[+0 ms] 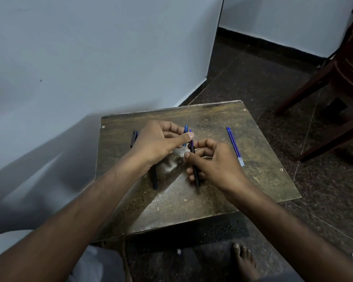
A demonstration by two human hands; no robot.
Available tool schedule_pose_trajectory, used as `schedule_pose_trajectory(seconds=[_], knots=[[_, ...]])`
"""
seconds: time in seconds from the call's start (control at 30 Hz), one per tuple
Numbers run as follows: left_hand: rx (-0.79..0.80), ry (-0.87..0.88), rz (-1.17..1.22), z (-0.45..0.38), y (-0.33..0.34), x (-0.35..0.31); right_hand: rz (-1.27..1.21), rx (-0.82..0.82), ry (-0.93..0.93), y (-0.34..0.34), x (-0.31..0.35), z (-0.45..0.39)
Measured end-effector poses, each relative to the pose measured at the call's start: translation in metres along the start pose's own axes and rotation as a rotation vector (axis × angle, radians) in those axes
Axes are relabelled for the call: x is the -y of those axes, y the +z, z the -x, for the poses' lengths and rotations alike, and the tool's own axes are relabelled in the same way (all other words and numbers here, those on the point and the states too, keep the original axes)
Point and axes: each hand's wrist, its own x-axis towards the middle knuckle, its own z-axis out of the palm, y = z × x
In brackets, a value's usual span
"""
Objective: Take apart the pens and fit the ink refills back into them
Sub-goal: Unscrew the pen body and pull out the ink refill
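Observation:
My right hand (214,161) grips a black pen barrel (195,171) above the worn wooden table (212,200). A thin blue ink refill (191,136) sticks out of the barrel's far end, and my left hand (159,141) pinches it between thumb and fingers. A small blue pen part (185,130) shows just behind my left fingers; whether they hold it I cannot tell. A loose blue refill (235,146) lies on the table to the right. A dark pen (155,179) lies under my left wrist, and another dark pen piece (134,138) lies at the left.
The table stands in a corner against a pale wall (90,58). A dark wooden chair (342,78) stands at the right on the speckled floor. A bare foot (244,261) rests below the table's near edge.

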Motion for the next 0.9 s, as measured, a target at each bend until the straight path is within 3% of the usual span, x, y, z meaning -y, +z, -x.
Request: schedule_pose_trajectory(seconds=[0.4, 0.7, 0.9], knots=[[-0.295, -0.032, 0.072, -0.029, 0.01, 0.003, 0.235, 0.085, 0.133, -0.013, -0.016, 0.027], [-0.311, -0.063, -0.135, -0.033, 0.031, 0.004, 0.55, -0.027, -0.001, -0.043, -0.01, 0.018], [-0.267, -0.082, -0.139, -0.035, 0.026, 0.001, 0.653, -0.062, -0.061, -0.046, -0.009, 0.01]])
